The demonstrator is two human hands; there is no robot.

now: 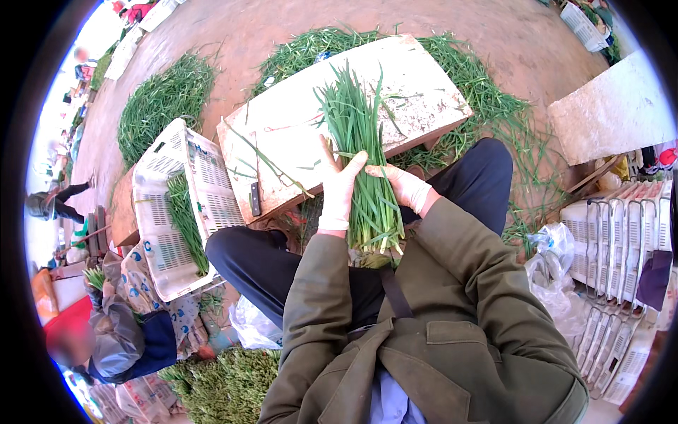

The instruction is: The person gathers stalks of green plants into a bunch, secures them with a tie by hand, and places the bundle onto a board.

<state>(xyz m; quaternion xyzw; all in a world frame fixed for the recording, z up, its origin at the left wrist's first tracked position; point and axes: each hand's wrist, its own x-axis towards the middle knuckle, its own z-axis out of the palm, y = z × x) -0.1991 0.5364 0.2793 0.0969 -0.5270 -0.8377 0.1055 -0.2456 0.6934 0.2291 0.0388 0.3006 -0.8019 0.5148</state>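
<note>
A large bunch of long green leafy stalks, like garlic chives (365,185), lies between my hands, its pale cut ends towards my body and its leaf tips over the board. My left hand (339,185), in a thin pale glove, grips the bunch from the left with the thumb on top. From the right, my right hand (402,185), gloved too, closes on it with the fingers across the stalks. Beyond is a white-topped low table (296,95) with loose leaves on it. A knife with a black handle (256,199) rests near its left front corner.
A white plastic crate (164,249) holding green stalks stands at the left. Heaps of cut leaves (164,100) lie on the floor around the table. Stacked white crates (614,238) and plastic bags (551,265) are at the right. A co-worker (116,328) sits at the lower left.
</note>
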